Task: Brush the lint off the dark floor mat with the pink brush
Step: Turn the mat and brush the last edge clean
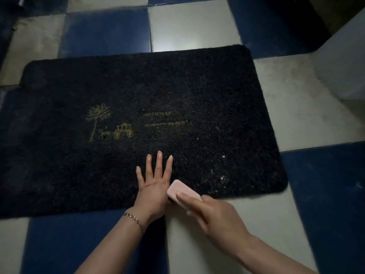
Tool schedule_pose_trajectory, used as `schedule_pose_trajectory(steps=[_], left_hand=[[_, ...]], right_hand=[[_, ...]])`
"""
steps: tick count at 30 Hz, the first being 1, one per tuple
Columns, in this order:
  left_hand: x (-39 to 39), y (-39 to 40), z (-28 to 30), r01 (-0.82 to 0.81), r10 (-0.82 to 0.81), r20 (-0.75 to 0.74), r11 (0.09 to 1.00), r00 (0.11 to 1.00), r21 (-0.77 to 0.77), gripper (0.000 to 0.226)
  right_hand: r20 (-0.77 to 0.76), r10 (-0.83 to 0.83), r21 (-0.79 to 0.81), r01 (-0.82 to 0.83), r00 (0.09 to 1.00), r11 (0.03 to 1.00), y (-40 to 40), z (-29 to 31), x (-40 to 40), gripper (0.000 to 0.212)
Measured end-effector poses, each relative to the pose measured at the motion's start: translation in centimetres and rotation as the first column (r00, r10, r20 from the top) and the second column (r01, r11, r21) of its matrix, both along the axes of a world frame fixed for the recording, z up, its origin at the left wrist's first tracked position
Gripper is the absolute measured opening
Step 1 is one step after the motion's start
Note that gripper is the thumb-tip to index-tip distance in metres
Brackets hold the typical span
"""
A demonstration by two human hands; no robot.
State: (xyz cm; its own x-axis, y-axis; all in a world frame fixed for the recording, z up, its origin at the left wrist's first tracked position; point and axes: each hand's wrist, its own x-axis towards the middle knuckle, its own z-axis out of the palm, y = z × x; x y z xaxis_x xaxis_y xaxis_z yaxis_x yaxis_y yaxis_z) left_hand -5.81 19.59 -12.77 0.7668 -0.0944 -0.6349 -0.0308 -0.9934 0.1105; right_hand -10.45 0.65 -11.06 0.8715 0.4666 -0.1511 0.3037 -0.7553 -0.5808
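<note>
Lying flat across a checkered floor [197, 26] of blue and pale tiles, the dark floor mat [138, 95] is filling most of the view, its near edge running just in front of the person. A gold design [109, 123] of a tree and a cart is showing left of the mat's middle, with faint gold lettering to its right. White specks of lint [222, 175] are dotting the mat's near right corner, just right of both hands. A pale wall [345, 62] is rising at the far right, and the room is looking dim. The left hand [154, 186] is pressing flat on the mat near its near edge, fingers straight and spread, a chain bracelet [135, 219] circling the wrist. The right hand [213, 212] is gripping the pink brush [180, 188], fingers laid along its top and curling over it, holding it on the mat's near edge, right beside the left hand.
</note>
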Motion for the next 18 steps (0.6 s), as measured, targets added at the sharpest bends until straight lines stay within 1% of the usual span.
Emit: schedule_pose_trajectory(steps=[3,7,8,11,13,16,18], left_hand=[[0.1,0.1,0.1,-0.009,0.009,-0.005,1.0,1.0,-0.003,0.115],[0.0,0.0,0.2,-0.029,0.03,0.013,0.998,0.999,-0.053,0.115],[0.0,0.0,0.3,-0.03,0.031,0.016,0.998,0.999,-0.06,0.116],[-0.2,0.2,0.3,-0.038,0.04,0.027,0.997,0.999,-0.065,0.116],[-0.2,0.2,0.3,-0.028,0.03,0.024,0.997,0.999,-0.074,0.115],[-0.1,0.2,0.3,-0.037,0.039,0.024,0.996,0.999,-0.087,0.115],[-0.1,0.1,0.4,-0.037,0.039,0.017,0.996,0.999,-0.076,0.117]], right_hand=[[0.041,0.008,0.011,-0.009,0.999,1.0,-0.3,-0.6,1.1,0.045],[0.11,0.078,-0.059,-0.071,0.991,0.996,-1.5,-0.9,3.0,0.044],[0.115,0.06,-0.063,-0.053,0.992,0.997,-2.1,-1.0,3.4,0.045],[0.143,-0.122,-0.04,0.128,0.982,0.991,-4.9,-1.3,3.9,0.043],[0.124,-0.2,-0.045,0.207,0.972,0.977,-6.2,-1.2,4.0,0.044],[0.063,-0.239,-0.022,0.241,0.969,0.97,-5.9,-0.8,4.0,0.048],[0.077,-0.212,-0.041,0.216,0.974,0.976,-5.1,-0.4,3.4,0.046]])
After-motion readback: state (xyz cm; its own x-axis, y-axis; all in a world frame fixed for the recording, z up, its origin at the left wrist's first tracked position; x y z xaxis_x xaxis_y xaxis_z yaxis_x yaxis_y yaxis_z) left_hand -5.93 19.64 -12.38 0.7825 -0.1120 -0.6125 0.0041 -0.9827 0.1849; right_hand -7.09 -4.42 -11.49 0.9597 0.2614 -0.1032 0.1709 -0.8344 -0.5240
